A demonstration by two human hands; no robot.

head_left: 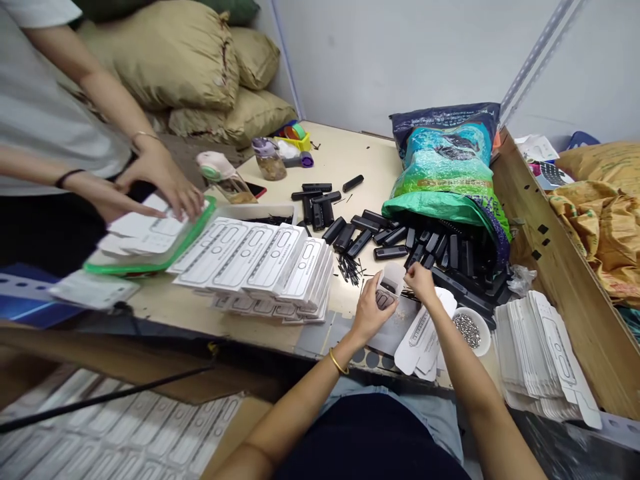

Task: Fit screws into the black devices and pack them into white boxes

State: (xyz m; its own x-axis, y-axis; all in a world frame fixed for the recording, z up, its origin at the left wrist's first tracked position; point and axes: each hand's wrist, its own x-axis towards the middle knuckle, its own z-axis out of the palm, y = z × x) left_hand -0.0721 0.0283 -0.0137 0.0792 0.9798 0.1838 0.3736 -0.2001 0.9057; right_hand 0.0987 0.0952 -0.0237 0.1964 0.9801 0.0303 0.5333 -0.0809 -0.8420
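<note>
My left hand [371, 312] is wrapped round a small white carton [393, 277], tilted with its open end up; something black shows inside. Just right of it, my right hand [421, 283] is closed in a pinch; whatever its fingertips hold is hidden. Beneath the right wrist lie flat white cartons [420, 337] with printed outlines. Black oblong devices [390, 253] are scattered beyond my hands, and a pile of thin black sticks [350, 268] lies left of the carton. A white bowl of small metal parts [469, 330] stands beside my right forearm.
Stacked white cartons [265, 260] stand left of my hands, unfolded cartons [543, 353] at the right. A green bag [445, 167] spills black devices. A wooden board [575, 267] edges the table's right. At the left, another person's hands [165, 177] handle cartons over a green-rimmed tray [187, 243].
</note>
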